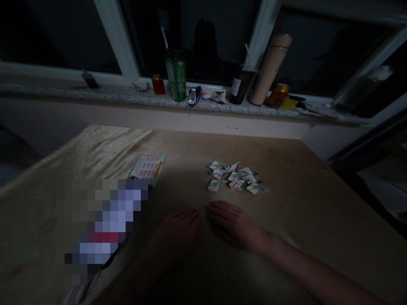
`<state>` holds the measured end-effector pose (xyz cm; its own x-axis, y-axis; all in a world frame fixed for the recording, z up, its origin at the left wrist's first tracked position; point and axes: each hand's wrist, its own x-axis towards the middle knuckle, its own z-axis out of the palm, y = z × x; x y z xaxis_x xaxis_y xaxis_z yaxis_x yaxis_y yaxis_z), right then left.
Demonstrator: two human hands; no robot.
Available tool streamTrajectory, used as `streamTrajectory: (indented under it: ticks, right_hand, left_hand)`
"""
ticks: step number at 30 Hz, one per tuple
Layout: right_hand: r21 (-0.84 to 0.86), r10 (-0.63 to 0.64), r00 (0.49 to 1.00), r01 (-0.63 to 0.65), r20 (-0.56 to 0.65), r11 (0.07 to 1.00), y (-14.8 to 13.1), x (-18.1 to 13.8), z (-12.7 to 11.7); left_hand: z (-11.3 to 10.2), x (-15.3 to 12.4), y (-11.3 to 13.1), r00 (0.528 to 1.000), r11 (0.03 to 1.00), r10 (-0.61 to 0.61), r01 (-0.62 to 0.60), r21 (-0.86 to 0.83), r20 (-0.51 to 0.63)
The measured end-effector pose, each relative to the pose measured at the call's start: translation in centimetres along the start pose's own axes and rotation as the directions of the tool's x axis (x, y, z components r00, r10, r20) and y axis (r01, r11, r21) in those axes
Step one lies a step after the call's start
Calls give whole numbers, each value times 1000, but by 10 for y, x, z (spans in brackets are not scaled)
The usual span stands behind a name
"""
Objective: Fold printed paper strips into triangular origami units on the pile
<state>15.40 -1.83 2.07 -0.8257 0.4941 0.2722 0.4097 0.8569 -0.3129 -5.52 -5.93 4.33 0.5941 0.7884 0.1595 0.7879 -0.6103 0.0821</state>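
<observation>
My left hand (179, 231) and my right hand (232, 222) lie flat, palms down, side by side on the tan tablecloth (302, 203), fingers stretched forward and nearly touching each other. Neither hand holds anything. Just beyond my right hand's fingertips lies a small heap of several folded printed paper pieces (237, 178). A printed sheet or card (148, 168) lies beyond my left hand, further left. The room is dim.
A blurred-out patch (104, 224) covers something at the left of the table. On the stone windowsill (95, 95) behind stand a green cup (176, 74) with a straw, a red jar (158, 84), a dark bottle (240, 84), a beige flask (270, 70) and an orange can (278, 94).
</observation>
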Motion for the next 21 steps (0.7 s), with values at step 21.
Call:
streamTrajectory:
  ticks: [21]
  right_hand:
    - [3, -170, 984, 170, 44, 985, -8, 76, 29]
  left_hand:
    - [4, -49, -16, 947, 951, -309, 308, -26, -86]
